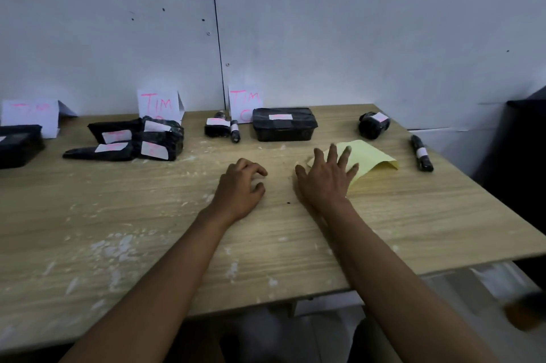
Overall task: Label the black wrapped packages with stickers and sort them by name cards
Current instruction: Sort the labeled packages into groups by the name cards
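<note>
Nearly done by the look: stickered black packages (133, 138) grouped at the name cards (158, 104), two stickered strays right of the yellow sheet (367, 157), right hand (323, 176) spread flat on it, left hand (240, 188) loosely curled, empty.

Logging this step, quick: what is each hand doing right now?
Left hand: loosely curled, holding nothing.
Right hand: open, fingers spread over the yellow sheet.

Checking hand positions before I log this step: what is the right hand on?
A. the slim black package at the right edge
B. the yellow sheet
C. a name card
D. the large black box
B: the right hand lies with spread fingers on the yellow sheet.
</note>
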